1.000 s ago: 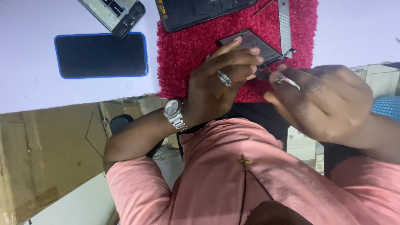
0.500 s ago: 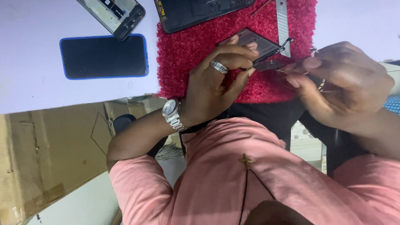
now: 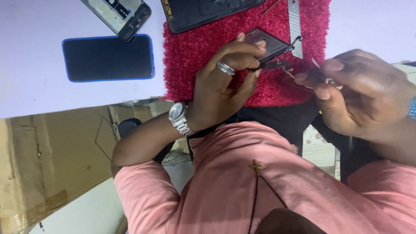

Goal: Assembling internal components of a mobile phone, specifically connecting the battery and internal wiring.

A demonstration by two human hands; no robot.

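Starting big: red fuzzy mat (image 3: pixel 195 60) is the landmark; blue-edged phone (image 3: pixel 108 58) sits beside it. Over the mat's near edge a small dark phone part (image 3: pixel 269 43) is pinched by the left hand (image 3: pixel 216 93). Right hand (image 3: pixel 359 91) is closed on thin tweezers (image 3: pixel 315 65). Looks mid-disassembly; a steady tip is needed next, prob.

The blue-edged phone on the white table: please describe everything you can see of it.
The blue-edged phone is a flat rectangular slab with rounded corners, a dark unlit screen facing up and a thin blue rim, probably a case. It lies flat and lengthwise on the white table, left of the red mat, below an opened phone. Neither hand touches it.
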